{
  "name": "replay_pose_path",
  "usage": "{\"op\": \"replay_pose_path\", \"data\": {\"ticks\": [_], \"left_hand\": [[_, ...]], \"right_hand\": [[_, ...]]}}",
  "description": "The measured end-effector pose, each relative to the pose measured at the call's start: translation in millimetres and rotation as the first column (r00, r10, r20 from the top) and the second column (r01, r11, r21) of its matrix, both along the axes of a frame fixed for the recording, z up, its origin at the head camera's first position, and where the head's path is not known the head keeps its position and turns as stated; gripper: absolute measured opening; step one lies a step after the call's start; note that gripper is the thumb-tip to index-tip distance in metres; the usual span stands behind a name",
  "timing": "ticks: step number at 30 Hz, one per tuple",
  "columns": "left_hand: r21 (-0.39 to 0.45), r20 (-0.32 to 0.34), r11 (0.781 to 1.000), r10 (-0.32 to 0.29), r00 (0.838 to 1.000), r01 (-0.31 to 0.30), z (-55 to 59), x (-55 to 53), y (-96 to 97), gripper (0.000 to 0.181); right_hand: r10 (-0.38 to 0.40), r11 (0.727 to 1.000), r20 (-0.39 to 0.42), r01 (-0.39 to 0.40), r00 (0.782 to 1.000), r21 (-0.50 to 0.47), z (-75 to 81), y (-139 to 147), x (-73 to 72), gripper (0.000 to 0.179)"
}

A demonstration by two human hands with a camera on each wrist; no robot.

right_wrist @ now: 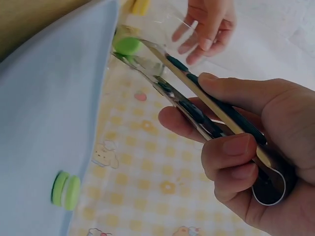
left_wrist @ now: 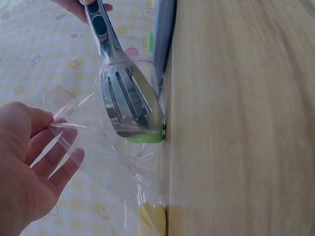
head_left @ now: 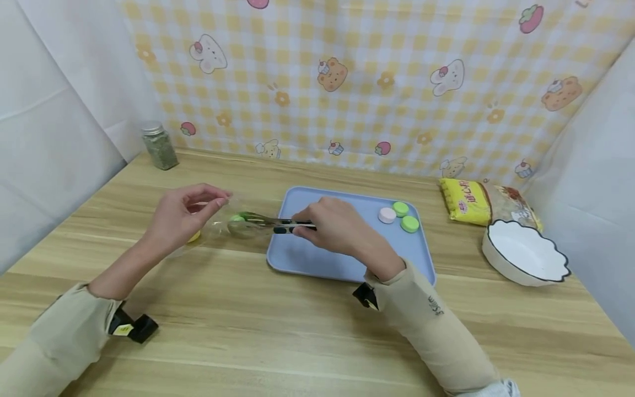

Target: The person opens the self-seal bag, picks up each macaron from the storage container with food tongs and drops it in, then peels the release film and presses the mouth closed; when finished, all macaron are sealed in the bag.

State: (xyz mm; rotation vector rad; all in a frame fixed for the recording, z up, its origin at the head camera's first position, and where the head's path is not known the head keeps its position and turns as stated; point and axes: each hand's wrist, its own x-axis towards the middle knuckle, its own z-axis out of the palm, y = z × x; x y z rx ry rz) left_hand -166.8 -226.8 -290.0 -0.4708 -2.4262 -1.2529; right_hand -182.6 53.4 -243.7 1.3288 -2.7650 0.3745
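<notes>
My left hand (head_left: 181,218) pinches the edge of a clear plastic bag (left_wrist: 110,167) between thumb and finger. In my right hand (head_left: 342,229) are metal serving tongs (right_wrist: 197,105) with dark grip pads, their slotted heads reaching into the bag. A green macaron (right_wrist: 128,45) sits at the tips of the tongs, within the bag. Something yellow, probably another macaron (left_wrist: 152,219), lies further down in the bag, partly hidden by the left hand in the head view. The blue tray (head_left: 317,259) is under the right hand and holds a pale pink macaron (head_left: 387,215) and two green macarons (head_left: 409,224).
A glass jar of dried herbs (head_left: 160,146) stands at the back left. On the right are a yellow food packet (head_left: 466,201) and a white scalloped bowl (head_left: 526,253). A checked curtain (head_left: 307,82) hangs behind the wooden table (head_left: 258,331).
</notes>
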Motion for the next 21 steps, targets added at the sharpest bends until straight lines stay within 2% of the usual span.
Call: {"op": "replay_pose_path", "data": {"ticks": [4, 9, 17, 21], "left_hand": [[-0.013, 0.022, 0.999, -0.032, 0.999, 0.032, 0.0, 0.7, -0.6, 0.011], [-0.033, 0.037, 0.995, -0.092, 0.995, 0.093, 1.7, 0.4, -1.7, 0.011], [-0.038, 0.043, 0.978, -0.203, 0.978, 0.205, -0.3, -0.8, -2.0, 0.009], [-0.048, 0.035, 0.974, -0.221, 0.975, 0.222, -2.7, -0.6, -1.7, 0.008]], "right_hand": [[0.028, 0.999, -0.009, -0.028, 1.000, -0.036, 6.0, 6.3, 0.9, 0.025], [0.051, 0.993, -0.054, -0.056, 0.997, -0.100, 6.1, 6.0, -1.3, 0.027], [0.089, 0.988, -0.074, -0.098, 0.993, -0.121, -7.8, -9.0, -7.0, 0.028], [0.087, 0.989, -0.075, -0.095, 0.993, -0.112, -16.8, -18.7, -9.8, 0.028]]}}
